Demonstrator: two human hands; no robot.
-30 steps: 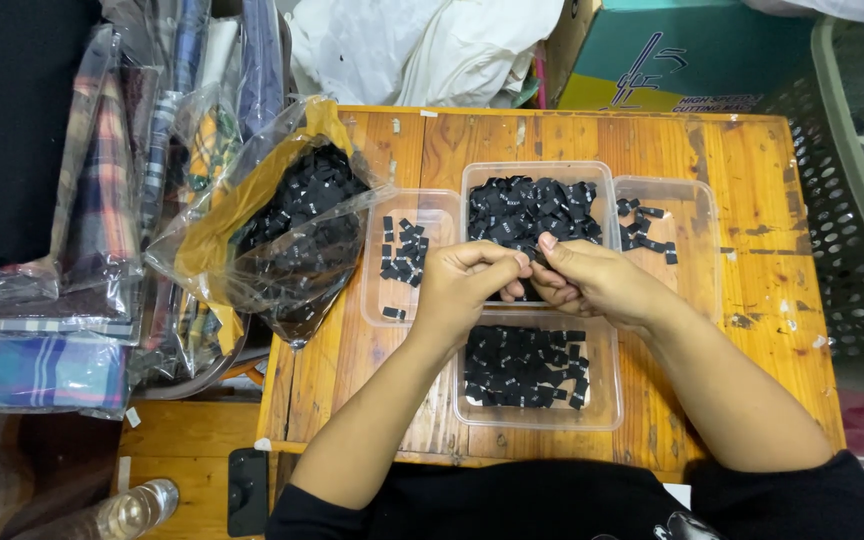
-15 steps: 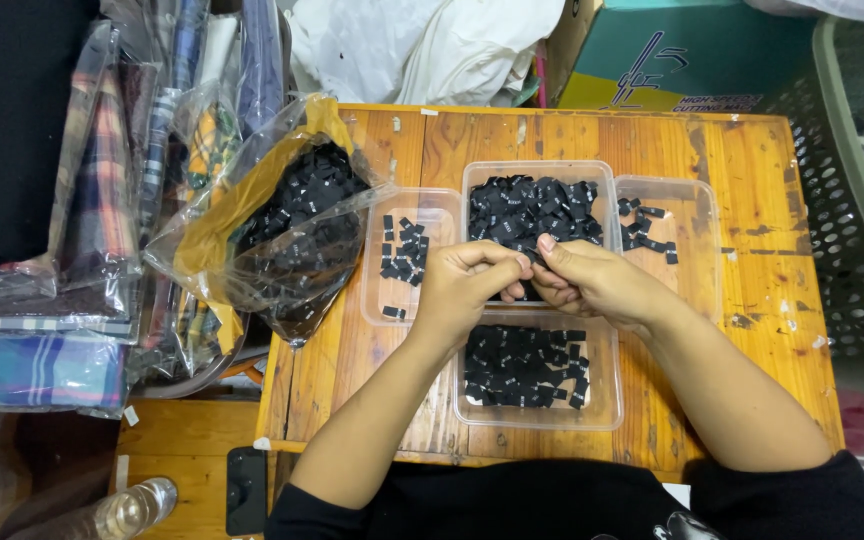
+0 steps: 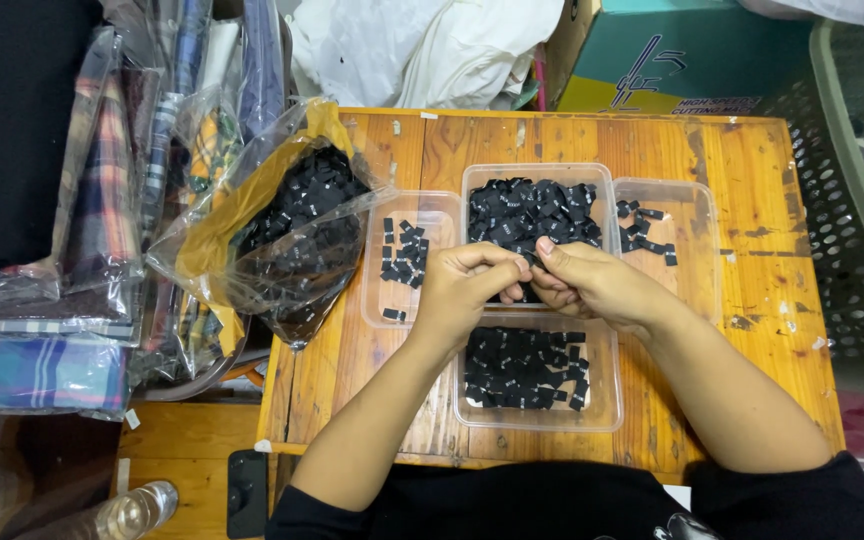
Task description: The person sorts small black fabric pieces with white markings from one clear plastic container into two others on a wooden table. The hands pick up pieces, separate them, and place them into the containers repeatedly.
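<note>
Both hands meet fingertip to fingertip over the middle of the wooden table (image 3: 752,190), left hand (image 3: 467,290) and right hand (image 3: 592,285) pinched on a tiny black label (image 3: 530,288) that's mostly hidden, right above the fullest clear tray (image 3: 537,172).

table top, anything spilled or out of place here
Nothing looks spilled. The small black pieces sit inside the four clear trays and the open plastic bag. The wooden table is scuffed and stained. Both hands, left hand and right hand, meet over the trays.
</note>
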